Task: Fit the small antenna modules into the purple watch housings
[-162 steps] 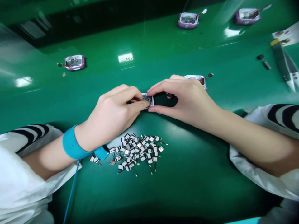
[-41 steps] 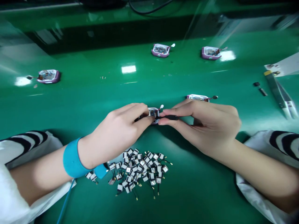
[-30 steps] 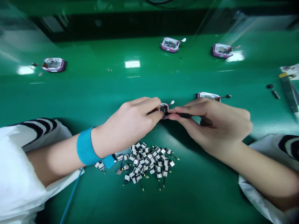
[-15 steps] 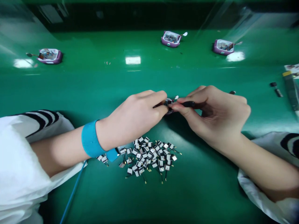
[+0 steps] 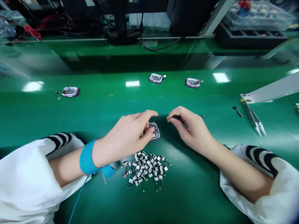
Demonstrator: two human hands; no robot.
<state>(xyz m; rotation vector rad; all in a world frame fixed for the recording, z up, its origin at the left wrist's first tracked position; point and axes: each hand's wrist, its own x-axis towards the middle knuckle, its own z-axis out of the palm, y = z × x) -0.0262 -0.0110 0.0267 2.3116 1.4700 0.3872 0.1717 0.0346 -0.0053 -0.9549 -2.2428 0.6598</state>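
Green bench top (image 5: 187, 199), small wired parts (image 5: 146, 168) heaped nearest, an open case (image 5: 156, 132) beyond.
The left hand (image 5: 123, 133) has its thumb on the case and index finger raised; whether hidden fingers grip, I cannot tell, nor the case's long axis. It lies left of and slightly nearer than the right hand's (image 5: 192, 127) fingertips, apart from them; those pinch a dark slim tool (image 5: 177, 117). Farther off sit three similar cases (image 5: 155, 78).

One teal wrist strap (image 5: 87, 157), wide band, with thin blue cord (image 5: 78, 199) and loose teal end; two white sleeves (image 5: 25, 177) (image 5: 277, 183), loose-cut, each with curved black stripes (image 5: 61, 141) (image 5: 261, 158) on white.
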